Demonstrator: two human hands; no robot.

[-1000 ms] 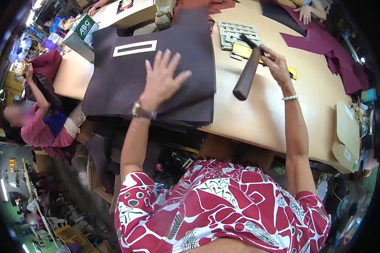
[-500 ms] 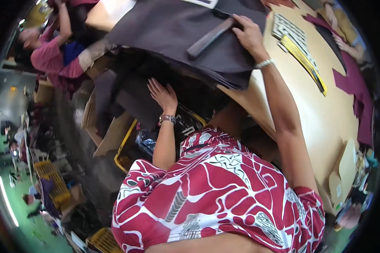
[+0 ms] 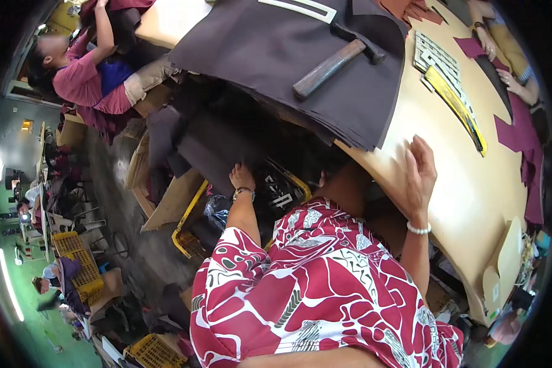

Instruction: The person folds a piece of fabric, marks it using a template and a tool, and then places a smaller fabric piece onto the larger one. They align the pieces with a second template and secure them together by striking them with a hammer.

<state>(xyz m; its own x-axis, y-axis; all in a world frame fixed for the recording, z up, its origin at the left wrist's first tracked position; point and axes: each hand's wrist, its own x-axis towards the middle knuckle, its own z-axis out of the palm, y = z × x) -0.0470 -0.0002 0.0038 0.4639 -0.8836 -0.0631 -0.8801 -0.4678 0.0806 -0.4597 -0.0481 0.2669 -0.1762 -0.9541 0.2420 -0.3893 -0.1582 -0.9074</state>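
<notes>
My right hand (image 3: 421,179) is empty, its fingers stretched out above the pale tabletop (image 3: 466,196) near the table's edge. My left hand (image 3: 243,177) is low, fingers curled at the edge of a dark fabric piece (image 3: 211,144) beneath the table; its fingertips are partly hidden. A hammer (image 3: 331,67) with a worn handle lies on a stack of dark fabric sheets (image 3: 251,55). Beside its head is a white rectangular frame-shaped die (image 3: 300,7).
A yellow-edged tool (image 3: 454,110) and a metal lattice piece (image 3: 437,58) lie on the table. Below stands a yellow-rimmed crate (image 3: 187,218) with a plastic bag (image 3: 218,211). Maroon fabric (image 3: 524,153) and a co-worker's hands (image 3: 512,83) are at right. Another person (image 3: 95,80) works at upper left.
My right hand has let go of the hammer and drawn back toward me over the tabletop. My left hand has moved lower, its spread fingers now curled.
</notes>
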